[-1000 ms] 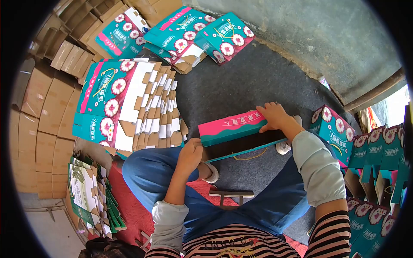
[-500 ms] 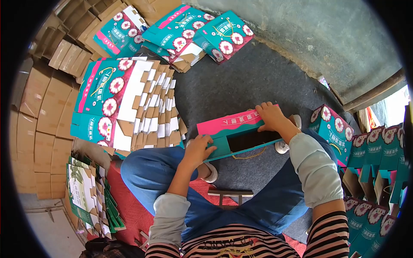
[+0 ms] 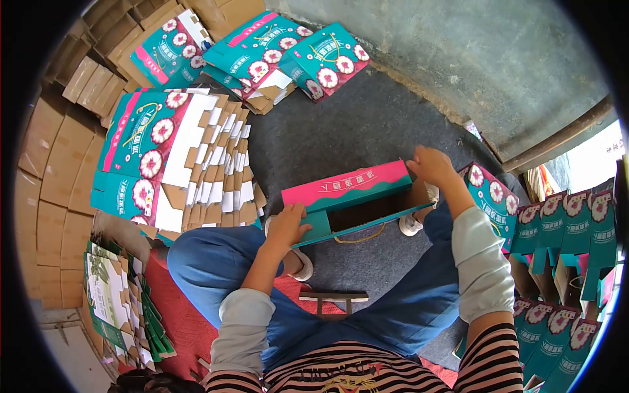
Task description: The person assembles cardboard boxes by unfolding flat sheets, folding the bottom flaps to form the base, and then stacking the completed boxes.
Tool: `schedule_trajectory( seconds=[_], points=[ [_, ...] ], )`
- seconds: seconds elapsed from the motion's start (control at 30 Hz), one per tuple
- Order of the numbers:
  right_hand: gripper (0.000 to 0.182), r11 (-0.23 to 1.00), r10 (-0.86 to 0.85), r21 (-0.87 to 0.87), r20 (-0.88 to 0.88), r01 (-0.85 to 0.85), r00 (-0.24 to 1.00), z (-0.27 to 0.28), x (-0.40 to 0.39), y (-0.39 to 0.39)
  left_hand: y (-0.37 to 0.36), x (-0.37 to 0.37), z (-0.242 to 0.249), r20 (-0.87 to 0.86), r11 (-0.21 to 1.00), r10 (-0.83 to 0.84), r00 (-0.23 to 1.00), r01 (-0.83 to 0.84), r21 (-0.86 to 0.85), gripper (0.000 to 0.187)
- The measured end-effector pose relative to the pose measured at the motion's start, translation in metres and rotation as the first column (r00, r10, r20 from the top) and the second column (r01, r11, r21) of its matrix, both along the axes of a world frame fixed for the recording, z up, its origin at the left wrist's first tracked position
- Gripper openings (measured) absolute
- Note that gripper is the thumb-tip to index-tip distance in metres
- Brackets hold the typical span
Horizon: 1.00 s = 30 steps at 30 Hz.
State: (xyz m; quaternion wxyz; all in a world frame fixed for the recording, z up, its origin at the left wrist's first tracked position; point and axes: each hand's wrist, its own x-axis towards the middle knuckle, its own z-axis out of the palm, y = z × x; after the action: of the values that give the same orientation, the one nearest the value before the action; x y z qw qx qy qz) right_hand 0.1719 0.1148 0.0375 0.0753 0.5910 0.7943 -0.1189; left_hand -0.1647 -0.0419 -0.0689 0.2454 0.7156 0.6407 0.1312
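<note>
A teal and pink carton [image 3: 347,183] lies between my knees, with a dark rectangular opening facing up and a thin yellow cord handle along its near side. My left hand [image 3: 288,226] grips its left end, thumb over the teal panel and fingers on the far edge. At the right end, my right hand [image 3: 432,168] is at the carton's far corner with its fingers bent. Whether those fingers pinch the cardboard there is hard to see.
A tall stack of flattened cartons [image 3: 141,154] stands at the left. More flat cartons [image 3: 327,59] lie at the back. Formed cartons [image 3: 570,226] fill the right side. Green flat packs [image 3: 111,295] sit at lower left. A small wooden stool [image 3: 334,297] is between my legs.
My right hand has moved from the carton's top panel to its far right corner. My left hand still holds the left end. The whole view has shifted slightly.
</note>
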Motion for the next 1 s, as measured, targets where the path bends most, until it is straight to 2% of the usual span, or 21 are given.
schedule_trajectory(
  seconds=[0.03, 0.07, 0.1, 0.17, 0.27, 0.37, 0.47, 0.57, 0.6, 0.67, 0.77, 0.8, 0.83, 0.9, 1.0],
  points=[
    [0.035, 0.993, -0.06, -0.103, -0.045, 0.055, 0.997, 0.004, 0.007, -0.001, 0.0, 0.0, 0.0, 0.001, 1.0, -0.006, 1.0, 0.006, -0.001, 0.038],
    [0.038, 0.934, -0.137, -0.35, -0.155, 0.075, 0.978, 0.005, 0.009, -0.002, 0.0, -0.001, -0.001, 0.001, 1.0, -0.013, 1.0, 0.013, -0.001, 0.039],
    [0.039, 0.918, -0.057, -0.395, -0.211, -0.032, 0.976, -0.004, 0.011, -0.003, 0.001, 0.0, -0.001, 0.001, 1.0, -0.019, 1.0, 0.019, -0.001, 0.039],
    [0.041, 0.849, 0.098, -0.463, -0.339, -0.257, 0.936, -0.033, 0.011, -0.006, 0.001, 0.0, 0.0, -0.006, 0.999, -0.032, 0.999, 0.032, 0.005, 0.039],
    [0.059, 0.821, 0.207, -0.499, -0.191, -0.277, 0.959, -0.04, -0.003, -0.019, 0.001, 0.0, 0.0, -0.027, 1.0, -0.024, 0.999, 0.024, -0.002, 0.039],
    [0.075, 0.785, 0.119, -0.613, 0.003, -0.092, 0.993, -0.014, -0.014, -0.031, 0.0, -0.002, -0.002, -0.016, 1.0, -0.023, 1.0, 0.023, 0.012, 0.038],
    [0.093, 0.719, 0.176, -0.672, -0.072, -0.178, 0.982, -0.024, 0.007, -0.024, 0.0, -0.002, -0.001, 0.0, 0.999, -0.029, 1.0, 0.029, 0.025, 0.038],
    [0.093, 0.691, 0.155, -0.674, -0.217, -0.262, 0.964, -0.022, 0.018, -0.026, 0.001, -0.002, 0.002, 0.006, 1.0, -0.024, 1.0, 0.024, 0.007, 0.033],
    [0.091, 0.718, 0.133, -0.649, -0.226, -0.251, 0.965, -0.018, 0.017, -0.028, 0.001, -0.002, 0.002, 0.008, 1.0, -0.023, 1.0, 0.023, -0.002, 0.03],
    [0.087, 0.775, 0.087, -0.592, -0.246, -0.221, 0.965, -0.012, 0.011, -0.029, 0.0, -0.004, -0.002, 0.261, 0.996, 0.073, 0.963, -0.056, -0.072, 0.022],
    [0.079, 0.839, 0.041, -0.519, -0.237, -0.162, 0.971, -0.023, 0.005, -0.019, 0.002, -0.013, -0.013, 0.469, 0.989, 0.144, 0.872, -0.119, -0.085, 0.019],
    [0.071, 0.9, 0.03, -0.423, -0.176, -0.103, 0.984, -0.026, 0.0, -0.019, 0.003, -0.017, -0.016, 0.51, 0.988, 0.153, 0.846, -0.136, -0.071, 0.021],
    [0.073, 0.935, 0.042, -0.34, -0.174, -0.1, 0.984, -0.027, -0.001, -0.02, 0.004, -0.02, -0.02, 0.586, 0.949, 0.314, 0.747, -0.242, -0.201, 0.025],
    [0.076, 0.981, 0.062, -0.171, -0.164, -0.09, 0.984, -0.029, -0.005, -0.022, 0.003, -0.023, -0.019, 0.641, 0.795, 0.607, 0.471, -0.379, -0.474, 0.034],
    [0.089, 0.996, -0.034, 0.077, -0.043, 0.037, 0.999, -0.049, -0.01, -0.025, -0.006, -0.008, -0.012, 0.42, 0.817, 0.574, 0.703, -0.527, -0.235, 0.046]
  ],
)
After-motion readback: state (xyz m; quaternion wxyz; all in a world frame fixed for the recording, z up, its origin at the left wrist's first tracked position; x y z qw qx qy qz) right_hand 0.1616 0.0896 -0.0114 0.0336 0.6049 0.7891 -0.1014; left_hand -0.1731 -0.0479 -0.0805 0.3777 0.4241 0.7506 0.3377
